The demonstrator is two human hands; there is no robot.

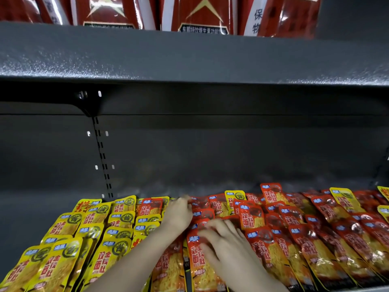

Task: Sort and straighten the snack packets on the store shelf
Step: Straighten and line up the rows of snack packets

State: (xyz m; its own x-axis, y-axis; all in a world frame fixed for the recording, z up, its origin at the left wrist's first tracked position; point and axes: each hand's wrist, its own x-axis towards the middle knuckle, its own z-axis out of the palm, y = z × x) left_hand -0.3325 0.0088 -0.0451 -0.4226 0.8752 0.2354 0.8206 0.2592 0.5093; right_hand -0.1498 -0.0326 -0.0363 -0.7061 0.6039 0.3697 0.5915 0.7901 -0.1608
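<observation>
We are sorting glossy yellow plastic snack packets point(69, 249), which are lying in overlapping rows on the left half of the dark grey metal shelf point(31, 218), and glossy red plastic snack packets point(315, 239), which are filling the right half in a looser, slanting spread. One red packet point(151, 206) is sitting among the yellow ones at the far edge of their block, while a yellow packet point(234, 197) is standing out among the red ones far back, and another yellow one point(344, 199) is lying further right. Our left hand point(179, 216) is reaching far along the seam where the two colours are meeting; its fingertips are blurring, so we cannot tell whether they are pinching a packet or only touching one. Our right hand point(225, 243) is lying nearer, with its fingers spread flat and pressing on the red packets just right of that seam. Behind the packets the dark back panel point(231, 148) is rising, with a slotted metal upright point(103, 157) running down it on the left. Above, a speckled grey upper shelf point(189, 60) is carrying tall red bags with gold triangles point(202, 13).
</observation>
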